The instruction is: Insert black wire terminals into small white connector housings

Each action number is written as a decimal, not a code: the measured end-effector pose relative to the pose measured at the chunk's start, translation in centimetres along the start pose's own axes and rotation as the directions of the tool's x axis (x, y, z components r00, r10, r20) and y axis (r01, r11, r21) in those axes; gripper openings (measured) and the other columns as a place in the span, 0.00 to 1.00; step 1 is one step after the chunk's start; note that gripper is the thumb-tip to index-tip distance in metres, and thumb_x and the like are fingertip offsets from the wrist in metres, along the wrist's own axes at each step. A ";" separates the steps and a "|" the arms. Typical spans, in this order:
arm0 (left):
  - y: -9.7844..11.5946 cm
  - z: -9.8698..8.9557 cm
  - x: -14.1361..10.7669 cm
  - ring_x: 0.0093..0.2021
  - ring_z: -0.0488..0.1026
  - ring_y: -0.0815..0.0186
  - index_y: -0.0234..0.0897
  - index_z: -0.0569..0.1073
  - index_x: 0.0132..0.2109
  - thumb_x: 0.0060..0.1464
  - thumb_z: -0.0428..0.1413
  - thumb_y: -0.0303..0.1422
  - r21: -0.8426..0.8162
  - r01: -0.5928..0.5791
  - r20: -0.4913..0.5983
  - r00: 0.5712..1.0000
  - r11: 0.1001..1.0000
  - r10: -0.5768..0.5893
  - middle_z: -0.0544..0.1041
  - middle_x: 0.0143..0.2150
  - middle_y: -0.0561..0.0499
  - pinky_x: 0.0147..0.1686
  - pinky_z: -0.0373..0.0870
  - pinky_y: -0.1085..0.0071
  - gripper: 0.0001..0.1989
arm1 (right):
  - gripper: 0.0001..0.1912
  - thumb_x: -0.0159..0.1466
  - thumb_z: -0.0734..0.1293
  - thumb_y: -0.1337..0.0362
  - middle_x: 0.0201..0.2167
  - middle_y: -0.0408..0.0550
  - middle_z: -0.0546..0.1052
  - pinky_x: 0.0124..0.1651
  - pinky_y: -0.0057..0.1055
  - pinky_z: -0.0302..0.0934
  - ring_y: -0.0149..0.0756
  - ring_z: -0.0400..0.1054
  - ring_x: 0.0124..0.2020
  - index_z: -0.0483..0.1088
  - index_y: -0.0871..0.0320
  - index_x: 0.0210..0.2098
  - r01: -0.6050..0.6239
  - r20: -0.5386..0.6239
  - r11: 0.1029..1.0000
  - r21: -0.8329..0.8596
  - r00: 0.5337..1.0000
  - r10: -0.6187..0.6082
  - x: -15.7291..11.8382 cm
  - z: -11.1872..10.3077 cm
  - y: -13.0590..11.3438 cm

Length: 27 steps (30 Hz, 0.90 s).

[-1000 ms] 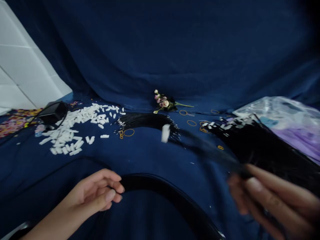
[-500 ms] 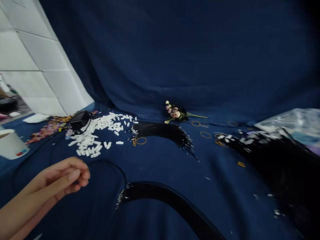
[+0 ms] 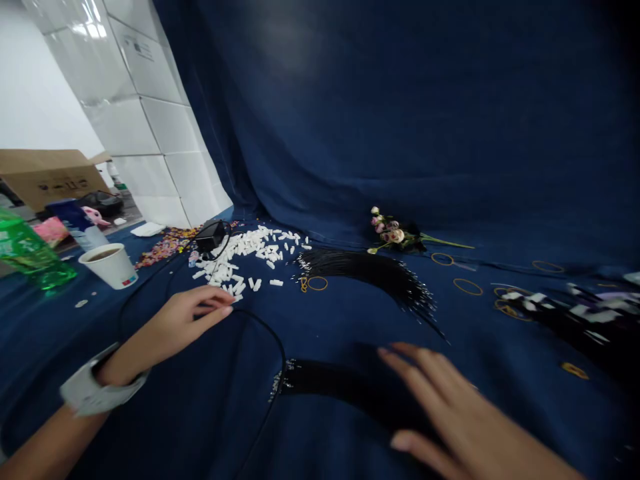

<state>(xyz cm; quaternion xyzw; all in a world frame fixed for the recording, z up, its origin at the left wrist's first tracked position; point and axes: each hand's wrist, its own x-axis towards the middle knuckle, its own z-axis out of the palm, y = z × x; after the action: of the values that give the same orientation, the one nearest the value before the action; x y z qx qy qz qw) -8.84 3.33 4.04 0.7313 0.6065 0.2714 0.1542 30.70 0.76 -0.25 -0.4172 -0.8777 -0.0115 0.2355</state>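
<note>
My left hand (image 3: 193, 320) sits in front of the pile of small white blocks (image 3: 245, 257), its fingers closed on a thin black wire (image 3: 260, 330) that curves down to a black wire bundle (image 3: 340, 383). My right hand (image 3: 455, 417) hangs open and spread just above that bundle, partly hiding its far end. A second black wire bundle (image 3: 370, 277) arcs across the blue cloth beyond it. Further right lies a blurred black bundle with white pieces (image 3: 575, 327). Thin orange rubber bands (image 3: 317, 283) are scattered about.
A black power adapter (image 3: 210, 237) sits by the white blocks, with artificial pink roses (image 3: 395, 233) behind. At the left stand a paper cup of brown drink (image 3: 109, 265) and a green bottle (image 3: 30, 260). A blue cloth (image 3: 350, 133) hangs behind, beside white wall panels (image 3: 145, 153).
The view has swung left and up, showing the cup, bottle and a cardboard box. My right hand has returned, now open above the near bundle. My left hand has shifted right along the wire.
</note>
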 end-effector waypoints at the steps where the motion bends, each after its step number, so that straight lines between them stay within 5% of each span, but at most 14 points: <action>1: -0.1 0.6 1.1 0.44 0.80 0.58 0.38 0.77 0.44 0.60 0.55 0.42 0.046 -0.027 -0.013 1.000 0.999 0.028 0.81 0.46 0.44 0.45 0.75 0.65 0.13 | 0.26 0.60 0.68 0.45 0.51 0.52 0.75 0.46 0.46 0.69 0.52 0.70 0.50 0.69 0.41 0.57 0.037 0.067 0.998 0.041 0.997 -0.040 0.8 1.4 -1.2; 6: -0.3 3.8 7.2 0.45 0.76 0.56 0.34 0.74 0.51 0.60 0.57 0.40 0.281 -0.151 0.059 0.988 0.948 0.140 0.76 0.50 0.41 0.49 0.72 0.55 0.17 | 0.13 0.69 0.63 0.57 0.32 0.48 0.75 0.38 0.39 0.69 0.37 0.72 0.33 0.72 0.60 0.40 0.012 0.349 0.979 0.204 0.933 -0.084 5.2 5.4 -4.8; 12: -0.2 5.3 11.0 0.48 0.75 0.57 0.35 0.70 0.55 0.63 0.56 0.35 0.387 -0.286 0.288 0.941 0.877 0.179 0.74 0.54 0.43 0.46 0.75 0.55 0.16 | 0.12 0.68 0.65 0.58 0.31 0.43 0.74 0.35 0.32 0.68 0.29 0.69 0.30 0.71 0.61 0.38 -0.226 0.580 0.858 0.462 0.809 -0.099 8.1 4.4 -2.9; 18: 0.9 5.5 11.7 0.46 0.76 0.59 0.34 0.71 0.54 0.63 0.56 0.35 0.379 -0.377 0.336 0.907 0.845 0.254 0.75 0.52 0.44 0.44 0.76 0.56 0.15 | 0.14 0.68 0.65 0.56 0.33 0.44 0.74 0.34 0.31 0.67 0.30 0.69 0.31 0.71 0.62 0.38 -0.464 0.644 0.637 0.616 0.762 -0.067 8.7 4.5 -1.2; 21: 1.9 6.2 10.9 0.44 0.74 0.59 0.34 0.75 0.42 0.64 0.53 0.30 0.338 -0.425 0.304 0.894 0.840 0.330 0.77 0.42 0.46 0.44 0.73 0.58 0.07 | 0.14 0.68 0.64 0.55 0.35 0.45 0.74 0.35 0.32 0.67 0.30 0.69 0.32 0.70 0.61 0.41 -0.545 0.623 0.528 0.651 0.781 0.037 8.8 4.5 -0.6; 23: 2.6 6.7 9.9 0.44 0.71 0.57 0.36 0.75 0.36 0.64 0.50 0.26 0.292 -0.446 0.272 0.887 0.846 0.373 0.76 0.36 0.46 0.45 0.69 0.59 0.11 | 0.15 0.69 0.63 0.54 0.36 0.46 0.73 0.34 0.31 0.67 0.30 0.69 0.32 0.70 0.61 0.43 -0.587 0.606 0.461 0.665 0.785 0.127 9.0 4.6 -0.4; 27: 4.2 7.5 7.5 0.42 0.69 0.56 0.37 0.76 0.38 0.61 0.47 0.21 0.142 -0.425 0.228 0.893 0.894 0.388 0.75 0.37 0.45 0.42 0.66 0.61 0.14 | 0.17 0.69 0.62 0.52 0.33 0.44 0.72 0.30 0.29 0.65 0.28 0.67 0.28 0.69 0.61 0.42 -0.636 0.578 0.370 0.678 0.771 0.267 9.1 5.1 -0.2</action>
<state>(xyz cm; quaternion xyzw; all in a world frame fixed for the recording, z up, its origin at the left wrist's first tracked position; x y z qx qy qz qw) -0.23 10.48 1.94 0.8763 0.4444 0.1669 0.0820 23.59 8.28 -0.88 -0.4698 -0.6404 0.5625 0.2297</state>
